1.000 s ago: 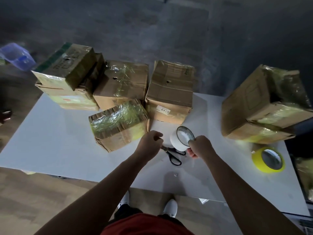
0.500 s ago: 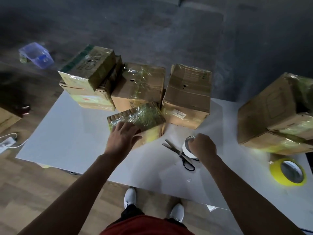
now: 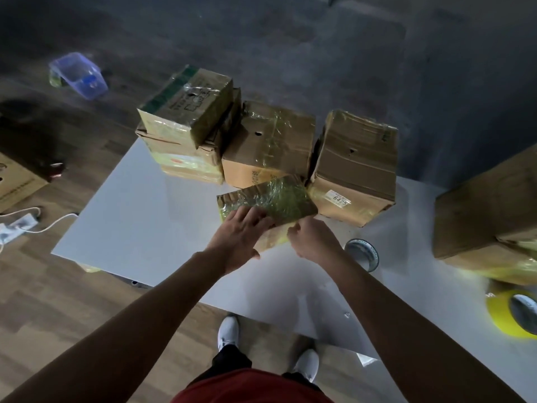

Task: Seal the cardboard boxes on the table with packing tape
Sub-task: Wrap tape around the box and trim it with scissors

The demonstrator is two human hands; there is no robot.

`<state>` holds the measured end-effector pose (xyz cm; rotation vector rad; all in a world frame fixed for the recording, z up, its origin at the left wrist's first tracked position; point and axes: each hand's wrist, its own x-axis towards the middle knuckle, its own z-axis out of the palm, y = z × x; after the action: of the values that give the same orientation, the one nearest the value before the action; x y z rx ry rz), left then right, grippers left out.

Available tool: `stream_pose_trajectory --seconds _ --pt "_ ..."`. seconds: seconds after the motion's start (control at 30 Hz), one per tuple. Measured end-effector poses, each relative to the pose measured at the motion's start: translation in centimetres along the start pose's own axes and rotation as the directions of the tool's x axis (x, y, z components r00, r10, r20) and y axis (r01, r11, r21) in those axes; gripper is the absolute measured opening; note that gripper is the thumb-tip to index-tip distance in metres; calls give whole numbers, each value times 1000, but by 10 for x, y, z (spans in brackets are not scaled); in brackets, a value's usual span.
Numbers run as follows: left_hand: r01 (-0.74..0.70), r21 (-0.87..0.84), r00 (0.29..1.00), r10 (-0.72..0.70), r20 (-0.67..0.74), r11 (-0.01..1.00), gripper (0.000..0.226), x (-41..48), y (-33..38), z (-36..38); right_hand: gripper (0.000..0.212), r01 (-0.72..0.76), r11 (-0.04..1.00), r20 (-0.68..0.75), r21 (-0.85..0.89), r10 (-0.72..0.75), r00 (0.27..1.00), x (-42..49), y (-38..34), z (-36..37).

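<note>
yellow-wrapped box (image 3: 279, 196): left hand (image 3: 238, 237) flat atop, right hand (image 3: 315, 241) at near edge.

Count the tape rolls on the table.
2. A white roll sits just right of the right hand; a yellow roll lies near the table's right edge. Boxes may hide others.

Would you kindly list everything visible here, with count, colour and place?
table: one, white, centre
small box: one, brown, glossy with tape, near centre
other boxes: five, brown, table's far and right sides; two stacked
floor box: one, brown, left
white tape roll: one, beside right hand
yellow tape roll: one, table's right edge
container: one, blue, floor, far left
power strip: one, white, floor, left
shoes: two, white, floor, near side
left hand: flat on small box
right hand: at small box's near corner, grip unclear
</note>
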<state>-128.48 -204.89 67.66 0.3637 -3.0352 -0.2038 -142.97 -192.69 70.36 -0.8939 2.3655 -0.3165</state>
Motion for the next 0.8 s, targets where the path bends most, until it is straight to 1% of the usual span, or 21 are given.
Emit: stream_pose_trajectory --seconds 0.03,0.07,0.1,0.13,0.17,0.2,0.23,0.27,0.3,0.33,0.37,0.4,0.47,0.5,0.53,0.6,0.67,0.73,0.8 --pt "17 -139 1000 -18 -8 990 63 2 -3 -7 38 -8 998 37 54 6 999 0 0 1" --pt "65 -266 992 -90 -83 962 50 7 -6 -12 40 -35 992 75 124 26 997 0 -1 2" --pt "157 -367 957 -232 -171 917 41 13 -10 -16 43 -88 972 119 218 63 991 0 -3 3" --pt "283 -448 898 -399 -187 848 38 21 -17 -20 45 -156 934 167 321 106 980 0 -6 4" --pt "414 -483 847 -520 -105 772 40 29 -24 -24 49 -221 885 214 409 142 966 -1 -9 5" --pt "522 -457 822 -567 45 721 41 35 -31 -26 52 -271 840 258 470 163 952 -2 -13 6" --pt "571 -394 817 -547 183 720 42 39 -36 -27 55 -310 805 295 507 175 939 -2 -17 7" --pt "569 -330 821 -501 274 753 42 42 -41 -26 57 -344 774 327 532 187 926 -3 -21 7" --pt "542 -286 831 -454 322 790 45 43 -44 -27 61 -373 743 348 555 200 916 -4 -25 7" --pt "516 -277 838 -410 361 811 48 42 -46 -28 66 -393 717 351 576 217 911 -5 -29 8" --pt "506 -299 833 -369 412 809 51 40 -47 -27 70 -398 705 332 587 238 913 -6 -33 8" --pt "527 -349 809 -332 485 775 54 38 -46 -24 71 -393 715 300 578 261 917 -7 -35 9" --pt "633 -449 724 -277 631 631 56 29 -39 -18 68 -370 768 231 523 290 929 -9 -34 13" --pt "678 -485 694 -263 671 552 54 25 -34 -16 68 -366 775 216 515 296 930 -10 -33 14" --pt "705 -528 684 -256 683 474 50 22 -28 -14 68 -368 769 215 523 299 930 -11 -32 15" --pt "719 -606 692 -276 667 340 49 17 -20 -10 67 -357 769 223 531 280 934 -14 -30 14" --pt "725 -634 688 -309 656 269 51 10 -10 -13 62 -323 816 230 479 238 944 -19 -28 8" --pt "735 -632 677 -332 657 246 52 4 0 -20 57 -264 868 225 420 182 957 -23 -25 -4" --pt "726 -618 687 -372 625 302 57 1 9 -32 53 -203 906 214 373 129 968 -29 -24 -21"
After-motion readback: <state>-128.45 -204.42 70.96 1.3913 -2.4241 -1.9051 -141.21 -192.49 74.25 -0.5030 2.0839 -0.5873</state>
